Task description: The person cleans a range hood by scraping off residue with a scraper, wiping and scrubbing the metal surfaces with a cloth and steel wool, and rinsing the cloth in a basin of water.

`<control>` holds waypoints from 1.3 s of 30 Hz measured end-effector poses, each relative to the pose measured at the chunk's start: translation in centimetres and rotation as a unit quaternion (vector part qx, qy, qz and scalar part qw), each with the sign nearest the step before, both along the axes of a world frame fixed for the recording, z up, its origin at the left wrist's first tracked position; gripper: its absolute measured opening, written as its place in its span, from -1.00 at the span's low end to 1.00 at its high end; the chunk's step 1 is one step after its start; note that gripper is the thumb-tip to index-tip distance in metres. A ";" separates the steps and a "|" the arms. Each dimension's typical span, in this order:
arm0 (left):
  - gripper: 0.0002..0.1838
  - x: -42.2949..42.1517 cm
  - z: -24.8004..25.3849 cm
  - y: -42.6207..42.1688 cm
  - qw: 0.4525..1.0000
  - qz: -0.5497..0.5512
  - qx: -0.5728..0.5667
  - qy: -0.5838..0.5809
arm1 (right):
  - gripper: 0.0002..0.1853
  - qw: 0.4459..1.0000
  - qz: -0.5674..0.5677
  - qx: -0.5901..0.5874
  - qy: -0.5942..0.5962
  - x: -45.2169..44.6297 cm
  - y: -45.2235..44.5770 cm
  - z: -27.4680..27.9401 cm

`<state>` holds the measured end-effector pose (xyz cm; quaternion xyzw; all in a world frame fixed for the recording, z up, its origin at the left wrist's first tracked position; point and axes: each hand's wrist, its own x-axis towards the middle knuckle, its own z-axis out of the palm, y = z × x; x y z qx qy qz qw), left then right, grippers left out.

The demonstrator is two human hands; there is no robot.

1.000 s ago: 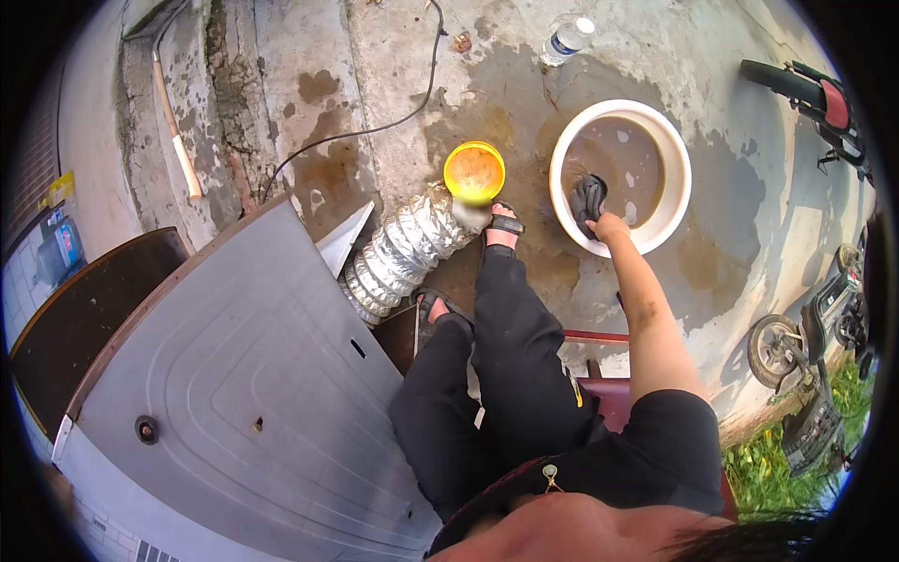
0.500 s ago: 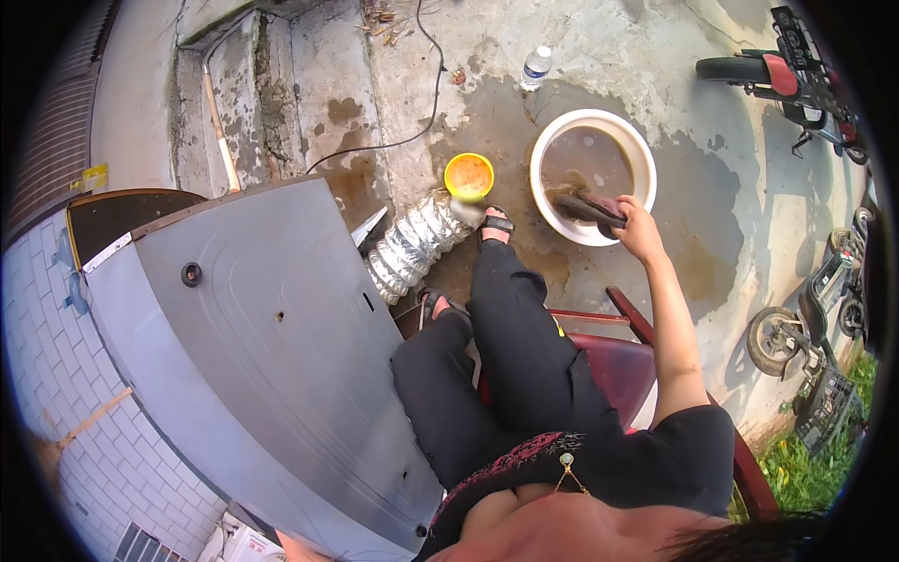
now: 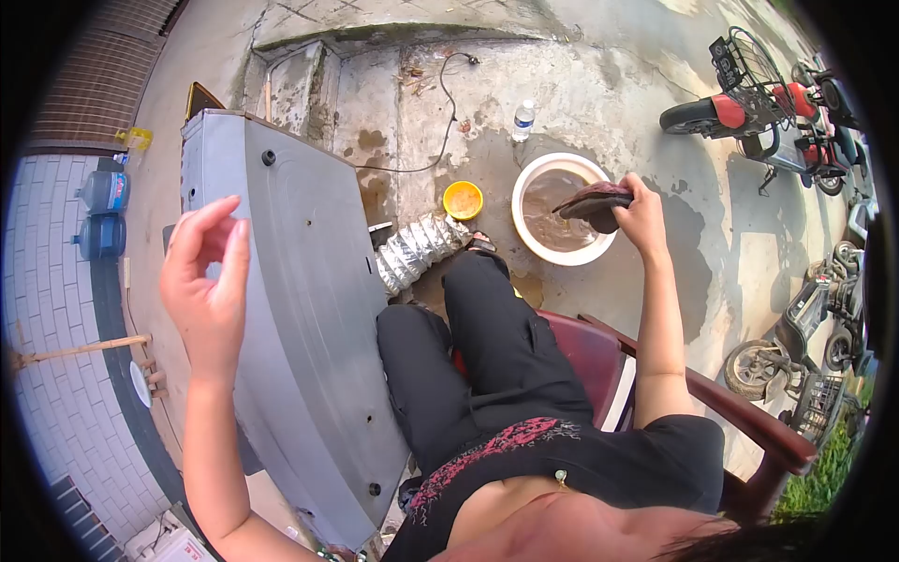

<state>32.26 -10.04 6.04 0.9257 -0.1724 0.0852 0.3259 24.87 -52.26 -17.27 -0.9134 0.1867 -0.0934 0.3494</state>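
Gripped by one end, a dark, flat, elongated thing (image 3: 596,202) hangs from my right hand (image 3: 641,217); it looks wet, and I cannot make out its exact kind. It is held over the right side of a round white basin (image 3: 566,257) with murky brown water inside. My left hand (image 3: 204,281) is raised in front of the grey metal panel (image 3: 309,281). Its fingers are loosely bent and apart from the thumb, with nothing between them.
A yellow bowl (image 3: 463,200) stands left of the basin, near a silver foil duct (image 3: 420,251) and my foot. Behind are a water bottle (image 3: 523,120) and a black cable (image 3: 444,150). A red bike (image 3: 730,114) and a scooter (image 3: 796,328) stand right. Blue jugs (image 3: 101,214) are far left.
My right hand has lifted the dark thing up from the basin's water and rim. My left hand has come into view at the left. The view has tilted upward.
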 end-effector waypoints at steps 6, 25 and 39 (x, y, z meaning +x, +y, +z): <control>-0.02 3.6 -19.1 -20.7 0.924 -0.308 0.036 0.226 | -0.84 0.991 0.012 0.004 -0.130 -0.9 -1.2 8.9; -0.49 0.3 -28.1 -36.5 0.859 -0.290 -0.232 0.351 | -0.35 0.967 -0.078 0.237 -0.056 0.1 -6.1 -6.5; -0.60 -0.1 -33.2 -37.1 0.409 0.005 -0.576 0.708 | -0.61 0.833 -0.110 0.512 -0.181 -2.8 -4.2 -6.4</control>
